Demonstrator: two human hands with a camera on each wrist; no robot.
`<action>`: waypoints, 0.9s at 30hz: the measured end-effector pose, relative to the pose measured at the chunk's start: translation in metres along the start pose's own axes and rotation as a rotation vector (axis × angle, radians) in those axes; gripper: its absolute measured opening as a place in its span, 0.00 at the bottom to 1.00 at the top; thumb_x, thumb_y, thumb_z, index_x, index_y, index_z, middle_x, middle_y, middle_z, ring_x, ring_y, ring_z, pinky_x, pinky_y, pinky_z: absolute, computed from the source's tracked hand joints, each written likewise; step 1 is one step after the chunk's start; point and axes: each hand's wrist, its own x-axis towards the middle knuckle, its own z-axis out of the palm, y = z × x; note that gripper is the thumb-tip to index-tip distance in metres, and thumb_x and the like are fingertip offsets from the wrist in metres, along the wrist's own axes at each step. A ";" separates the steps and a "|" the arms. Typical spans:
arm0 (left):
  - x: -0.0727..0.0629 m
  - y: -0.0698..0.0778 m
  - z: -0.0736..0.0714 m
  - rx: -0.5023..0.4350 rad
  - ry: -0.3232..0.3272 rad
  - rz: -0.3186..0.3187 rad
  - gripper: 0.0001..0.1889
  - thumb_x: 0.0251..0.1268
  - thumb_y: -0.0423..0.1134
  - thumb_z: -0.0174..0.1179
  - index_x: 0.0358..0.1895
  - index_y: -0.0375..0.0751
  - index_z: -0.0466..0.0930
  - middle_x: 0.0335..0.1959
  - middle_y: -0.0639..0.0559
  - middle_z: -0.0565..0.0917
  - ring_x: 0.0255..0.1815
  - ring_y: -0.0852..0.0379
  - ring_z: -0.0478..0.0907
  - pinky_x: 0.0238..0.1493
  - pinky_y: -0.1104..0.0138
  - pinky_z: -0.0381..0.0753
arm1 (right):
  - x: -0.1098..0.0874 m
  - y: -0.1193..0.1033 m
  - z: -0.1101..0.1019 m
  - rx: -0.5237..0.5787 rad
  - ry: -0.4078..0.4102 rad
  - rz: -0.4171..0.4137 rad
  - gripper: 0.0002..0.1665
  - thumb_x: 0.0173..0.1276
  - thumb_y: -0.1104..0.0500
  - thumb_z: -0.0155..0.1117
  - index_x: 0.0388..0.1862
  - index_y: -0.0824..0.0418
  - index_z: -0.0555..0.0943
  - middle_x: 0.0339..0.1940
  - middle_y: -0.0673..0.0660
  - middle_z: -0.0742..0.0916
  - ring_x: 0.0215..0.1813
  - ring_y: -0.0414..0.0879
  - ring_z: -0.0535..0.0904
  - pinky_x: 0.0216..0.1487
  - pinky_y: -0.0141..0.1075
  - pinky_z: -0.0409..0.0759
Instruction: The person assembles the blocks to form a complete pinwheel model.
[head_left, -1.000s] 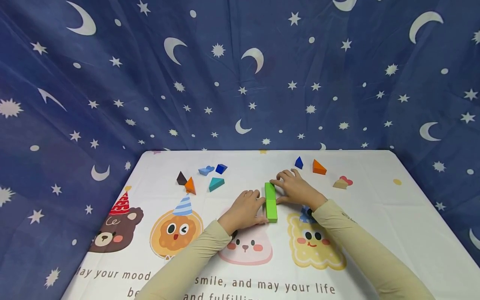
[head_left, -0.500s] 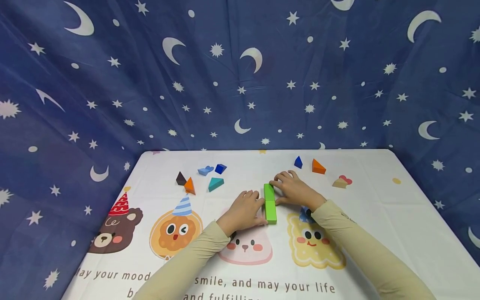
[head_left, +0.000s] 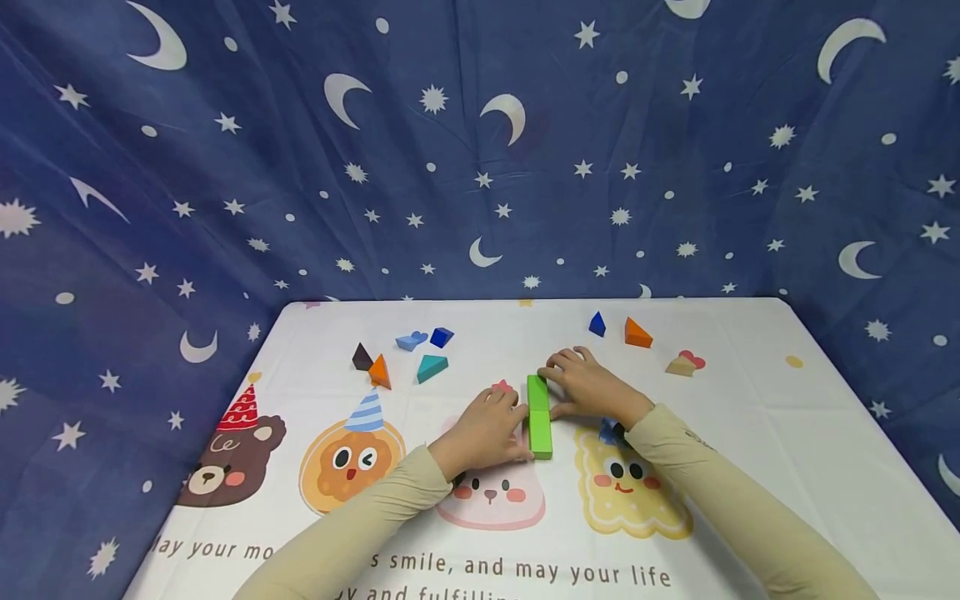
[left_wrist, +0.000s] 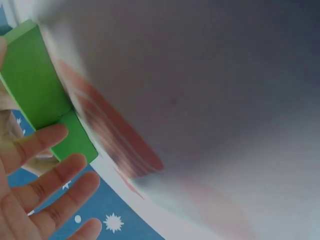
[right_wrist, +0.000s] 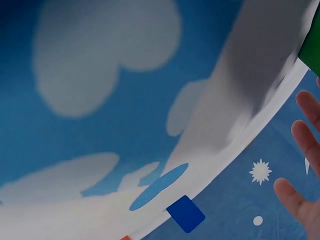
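Two bright green blocks, a near one [head_left: 540, 436] and a far one [head_left: 537, 392], lie end to end in a line on the tablecloth. My left hand [head_left: 487, 429] is at their left side, with its thumb by the near end and its index finger close to the seam. On the other side, my right hand [head_left: 592, 389] has its index fingertip at the far block's top end and its thumb at the right side. In the left wrist view, the left index finger [left_wrist: 52, 136] overlaps the blocks near the seam while the other fingers are spread.
Back left lie a black block [head_left: 362, 357], an orange one [head_left: 380, 372], a teal one [head_left: 432, 367], a light blue one [head_left: 410, 341] and a dark blue one [head_left: 442, 337]. Back right are a blue block [head_left: 597, 324], an orange wedge [head_left: 638, 333] and a tan block [head_left: 681, 365].
The green blocks have slid slightly toward me, still in line. Both hands have come nearer along with them. The other blocks stay where they were.
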 end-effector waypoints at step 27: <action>-0.002 -0.001 -0.001 0.005 0.117 0.096 0.35 0.59 0.70 0.48 0.60 0.47 0.68 0.56 0.50 0.73 0.59 0.54 0.70 0.67 0.59 0.66 | -0.003 0.006 0.000 0.052 0.012 0.005 0.43 0.47 0.32 0.69 0.58 0.54 0.75 0.50 0.56 0.80 0.56 0.54 0.73 0.61 0.58 0.66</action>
